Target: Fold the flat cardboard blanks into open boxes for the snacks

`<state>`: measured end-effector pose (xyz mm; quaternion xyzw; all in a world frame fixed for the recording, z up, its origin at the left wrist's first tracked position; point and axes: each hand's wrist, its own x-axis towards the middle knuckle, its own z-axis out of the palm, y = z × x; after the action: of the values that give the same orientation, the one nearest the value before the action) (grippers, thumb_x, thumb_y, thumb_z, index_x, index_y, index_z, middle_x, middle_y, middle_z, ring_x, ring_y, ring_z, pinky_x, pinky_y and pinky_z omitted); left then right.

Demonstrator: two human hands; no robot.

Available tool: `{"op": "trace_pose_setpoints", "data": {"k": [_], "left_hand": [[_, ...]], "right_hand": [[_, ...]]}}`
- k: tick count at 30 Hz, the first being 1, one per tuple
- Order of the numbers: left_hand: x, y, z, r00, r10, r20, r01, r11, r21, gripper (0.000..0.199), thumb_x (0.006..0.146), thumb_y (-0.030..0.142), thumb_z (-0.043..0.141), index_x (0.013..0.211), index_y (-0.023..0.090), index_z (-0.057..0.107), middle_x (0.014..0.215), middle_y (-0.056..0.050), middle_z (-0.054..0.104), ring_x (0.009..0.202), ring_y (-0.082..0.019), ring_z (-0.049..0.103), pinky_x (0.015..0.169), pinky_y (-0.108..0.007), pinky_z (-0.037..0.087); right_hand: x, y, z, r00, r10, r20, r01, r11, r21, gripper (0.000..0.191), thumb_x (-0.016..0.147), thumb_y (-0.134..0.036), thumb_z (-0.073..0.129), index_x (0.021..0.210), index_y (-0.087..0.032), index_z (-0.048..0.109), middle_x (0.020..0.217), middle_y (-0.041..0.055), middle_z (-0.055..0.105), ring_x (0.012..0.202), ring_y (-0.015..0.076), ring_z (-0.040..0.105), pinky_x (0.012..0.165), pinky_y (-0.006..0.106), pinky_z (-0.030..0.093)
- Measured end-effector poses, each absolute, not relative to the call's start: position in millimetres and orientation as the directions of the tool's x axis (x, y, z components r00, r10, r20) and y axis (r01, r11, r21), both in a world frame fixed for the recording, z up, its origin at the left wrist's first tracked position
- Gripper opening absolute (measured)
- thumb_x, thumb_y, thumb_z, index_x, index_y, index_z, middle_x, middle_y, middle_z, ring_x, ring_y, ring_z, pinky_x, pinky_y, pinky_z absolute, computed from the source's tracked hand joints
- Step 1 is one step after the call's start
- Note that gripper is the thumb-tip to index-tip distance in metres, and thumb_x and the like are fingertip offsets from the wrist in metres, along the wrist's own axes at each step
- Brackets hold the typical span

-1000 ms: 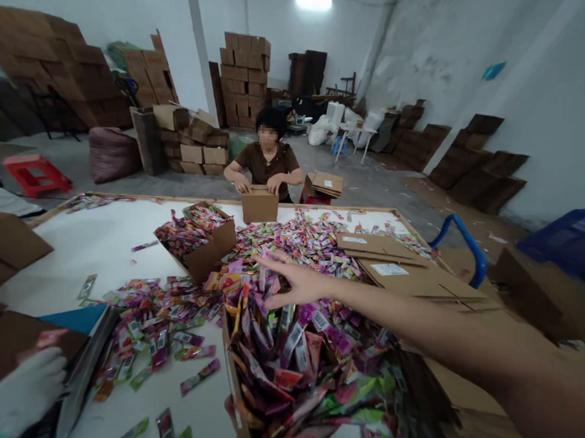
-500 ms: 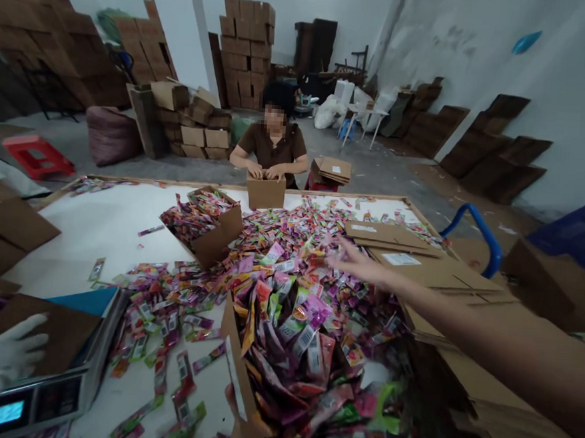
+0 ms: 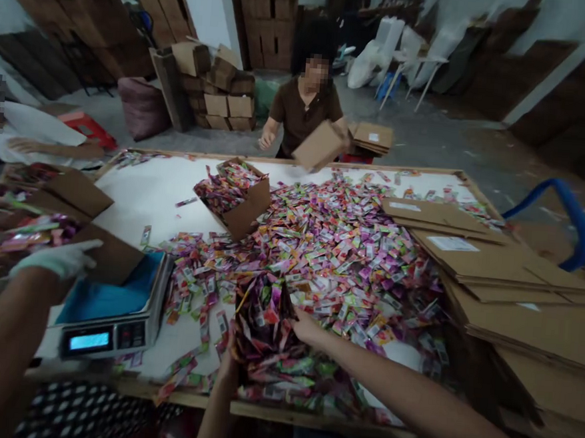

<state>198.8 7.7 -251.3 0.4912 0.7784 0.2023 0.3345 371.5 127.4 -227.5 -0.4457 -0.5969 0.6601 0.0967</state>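
Note:
A small cardboard box [image 3: 288,303] packed with shiny candy-like sachets [image 3: 266,314] stands at the near side of the table, between my two hands. My left hand [image 3: 231,356] grips its left side, the fingers partly hidden by the box. On the opposite side, my right hand [image 3: 307,328] is closed against the wall near the rim, its fingertips out of sight. Loose sachets [image 3: 350,256] in purple, pink and green lie heaped around and beyond the box.
A digital scale [image 3: 108,336] stands left, where a co-worker's gloved hand [image 3: 62,259] touches another box [image 3: 114,256]. Flattened cartons [image 3: 510,261] are stacked right. Another filled box [image 3: 253,209] sits mid-table. Across the table, a person [image 3: 305,106] holds a tilted box [image 3: 320,147].
My right hand has come back from over the sachet pile to the box's right side. The person opposite has lifted and tilted their box. The view has shifted, showing more of the left side.

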Motion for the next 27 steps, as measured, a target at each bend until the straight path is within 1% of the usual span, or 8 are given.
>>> {"op": "trace_pose_setpoints", "data": {"k": [2,5,7,9,13,16,19,27], "left_hand": [[197,-6,-244,-0.453,0.798,-0.397,0.215,0.530,0.820,0.091,0.088,0.052,-0.013,0.107,0.008,0.064,0.079,-0.015,0.072,0.078,-0.024,0.068,0.079,-0.053,0.049],[203,-28,-228,-0.575,0.648,-0.500,-0.328,0.377,0.866,0.087,0.080,0.075,0.013,0.141,0.018,0.036,0.132,-0.017,0.054,0.113,-0.027,0.058,0.090,-0.045,0.048],[210,-43,-219,-0.598,0.697,-0.397,-0.199,0.350,0.915,0.090,0.076,0.078,0.027,0.147,0.023,0.023,0.145,-0.015,0.040,0.127,-0.028,0.045,0.100,-0.044,0.040],[219,-54,-212,-0.552,0.802,-0.228,0.178,0.380,0.908,0.092,0.074,0.073,0.042,0.147,0.024,0.019,0.151,-0.015,0.028,0.136,-0.031,0.029,0.108,-0.048,0.028],[240,-54,-200,-0.402,0.910,-0.106,0.817,0.408,0.408,0.101,0.061,0.060,0.069,0.145,0.023,0.027,0.155,-0.017,0.011,0.141,-0.039,0.003,0.109,-0.062,0.004],[248,-31,-185,-0.331,0.924,-0.193,0.919,0.362,0.156,0.114,0.048,0.050,0.078,0.146,0.021,0.026,0.155,-0.020,0.007,0.140,-0.043,-0.003,0.107,-0.065,0.001],[246,-7,-172,-0.209,0.930,-0.303,0.961,0.253,0.113,0.127,0.042,0.048,0.080,0.148,0.019,0.016,0.155,-0.020,0.006,0.139,-0.044,-0.005,0.106,-0.066,-0.001],[242,23,-218,-0.126,0.855,-0.502,0.985,0.168,0.038,0.065,0.083,0.027,0.045,0.145,0.030,0.026,0.150,-0.014,0.030,0.139,-0.037,0.017,0.108,-0.064,0.009]], "right_hand": [[362,121,-233,-0.611,0.603,-0.513,0.435,-0.285,-0.854,0.048,0.076,-0.016,0.052,0.124,-0.012,0.055,0.117,0.0109,0.064,0.108,0.0265,0.058,0.098,0.043,0.042],[372,110,-239,-0.658,0.575,-0.487,0.389,-0.295,-0.873,0.047,0.083,-0.037,0.050,0.124,-0.013,0.055,0.122,0.0116,0.061,0.114,0.0271,0.055,0.102,0.044,0.039],[392,99,-242,-0.679,0.564,-0.471,0.366,-0.295,-0.882,0.054,0.085,-0.049,0.045,0.127,-0.015,0.053,0.128,0.0111,0.058,0.121,0.0271,0.050,0.105,0.044,0.035],[414,82,-245,-0.704,0.529,-0.473,0.380,-0.283,-0.881,0.069,0.080,-0.056,0.050,0.135,-0.015,0.045,0.134,0.0124,0.052,0.126,0.0279,0.046,0.107,0.045,0.032],[436,49,-241,-0.695,0.559,-0.453,0.399,-0.224,-0.889,0.093,0.070,-0.050,0.062,0.144,-0.010,0.024,0.147,0.0164,0.034,0.136,0.0262,0.032,0.113,0.042,0.023],[426,40,-228,-0.605,0.680,-0.414,0.448,-0.140,-0.883,0.082,0.067,-0.031,0.062,0.140,-0.011,0.030,0.143,0.0168,0.038,0.134,0.0253,0.034,0.113,0.042,0.024],[408,45,-208,-0.590,0.703,-0.398,0.541,-0.022,-0.840,0.074,0.066,-0.019,0.059,0.136,-0.015,0.037,0.139,0.0157,0.041,0.130,0.0272,0.039,0.107,0.044,0.032],[380,96,-164,-0.715,0.601,-0.358,0.613,0.292,-0.734,0.021,0.078,-0.019,0.053,0.096,-0.014,0.064,0.101,0.0132,0.064,0.098,0.0252,0.059,0.084,0.033,0.044]]}}
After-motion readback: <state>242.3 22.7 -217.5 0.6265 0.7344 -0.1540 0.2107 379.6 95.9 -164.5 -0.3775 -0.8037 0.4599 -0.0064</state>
